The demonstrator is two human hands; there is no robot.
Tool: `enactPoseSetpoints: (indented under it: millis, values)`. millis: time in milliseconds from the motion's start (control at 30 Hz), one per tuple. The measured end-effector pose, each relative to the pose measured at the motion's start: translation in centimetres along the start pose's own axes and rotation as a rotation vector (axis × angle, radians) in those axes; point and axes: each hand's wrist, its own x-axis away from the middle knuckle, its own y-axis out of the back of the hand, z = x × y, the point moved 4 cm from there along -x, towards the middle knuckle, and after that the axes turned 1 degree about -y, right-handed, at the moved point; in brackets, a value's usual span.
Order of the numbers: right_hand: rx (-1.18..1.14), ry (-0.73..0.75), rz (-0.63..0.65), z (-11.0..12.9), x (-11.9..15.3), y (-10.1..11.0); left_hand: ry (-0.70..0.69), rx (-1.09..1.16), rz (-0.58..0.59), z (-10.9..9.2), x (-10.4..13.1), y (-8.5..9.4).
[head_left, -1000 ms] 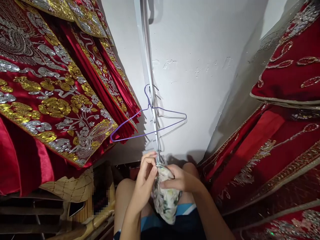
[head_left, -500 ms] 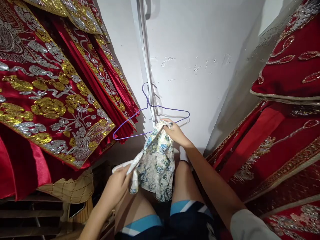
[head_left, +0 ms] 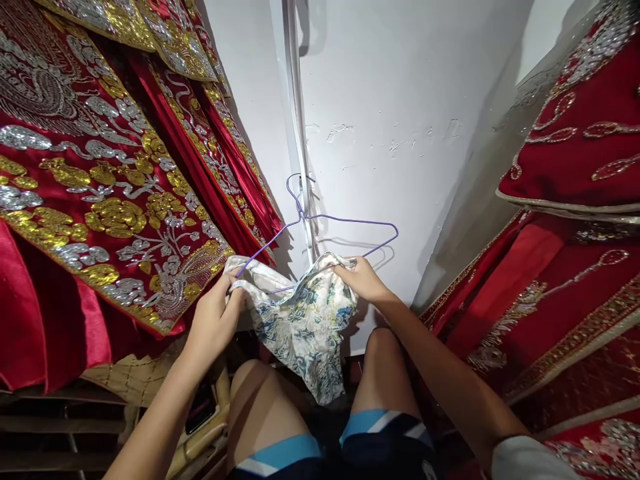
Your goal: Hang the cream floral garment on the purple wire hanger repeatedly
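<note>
A white garment with a blue and yellow flower print [head_left: 305, 327] hangs stretched between my two hands, its opening facing up. My left hand [head_left: 215, 313] grips its left edge, where the left end of a purple wire hanger [head_left: 350, 219] reaches inside the cloth. My right hand [head_left: 363, 277] pinches the garment's upper right edge, below the hanger's right arm, which shows above the cloth. The hanger's hook is at a pale vertical pole [head_left: 294, 93]. Part of the hanger's lower bar is hidden by the fabric. The garment's exact kind I cannot tell.
Red garments with gold and silver embroidery [head_left: 120, 213] hang at the left, close to my left hand. More beaded red garments [head_left: 565, 153] hang on the right. A white wall [head_left: 390, 87] stands behind the pole. Bamboo furniture [head_left: 200, 440] is at lower left.
My left hand has moved up and left, carrying the garment's left edge over the hanger's left end. My right hand has shifted slightly right and down. The garment is spread wider.
</note>
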Motion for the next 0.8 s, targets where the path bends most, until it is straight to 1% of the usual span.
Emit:
enactPoseSetpoints:
  millis: [100,167,200,233,267,367,400,467,567,600,667,733,767,800]
  values:
    - [-0.01,-0.028,0.028,-0.6,0.0,-0.8,-0.092,0.02,-0.102,-2.3,-2.4,-0.4]
    - [-0.002,0.002,0.069,-0.7,0.0,-0.9,-0.155,0.046,-0.133,-3.0,-3.8,-0.9]
    - [0.01,0.043,0.066,-0.7,0.0,-0.6,-0.177,0.055,-0.127,-3.1,-4.4,-1.2]
    - [0.031,0.089,0.03,-0.6,0.0,0.0,-0.196,0.052,-0.116,-3.1,-4.9,-1.4]
    - [0.056,0.135,-0.041,-0.6,-0.1,1.0,-0.215,0.037,-0.104,-3.0,-5.2,-1.6]
    - [0.128,0.223,-0.334,-1.2,-0.8,4.7,-0.251,-0.025,-0.082,-2.5,-5.5,-1.7]
    - [0.16,0.229,-0.392,-1.5,-1.2,5.9,-0.259,-0.038,-0.082,-2.5,-5.5,-1.6]
    - [0.251,0.246,-0.405,-2.0,-2.2,7.7,-0.262,-0.06,-0.084,-2.5,-5.5,-1.4]
    - [0.327,0.256,-0.286,-1.9,-3.5,9.6,-0.267,-0.105,-0.129,-2.8,-6.0,-0.7]
    - [0.318,0.231,-0.222,-1.6,-3.7,10.1,-0.268,-0.118,-0.157,-2.9,-6.2,-0.4]
    - [0.24,0.128,-0.064,-1.0,-3.6,10.8,-0.251,-0.13,-0.215,-2.6,-6.7,0.4]
    - [0.08,-0.001,0.093,-0.5,-2.9,10.7,-0.167,-0.103,-0.245,-1.7,-7.2,1.0]
    - [-0.009,-0.047,0.129,-0.3,-2.3,10.4,-0.104,-0.069,-0.241,-1.1,-7.4,1.1]
    - [-0.081,-0.061,0.106,-0.3,-1.6,9.9,-0.04,-0.024,-0.22,-0.5,-7.5,1.0]
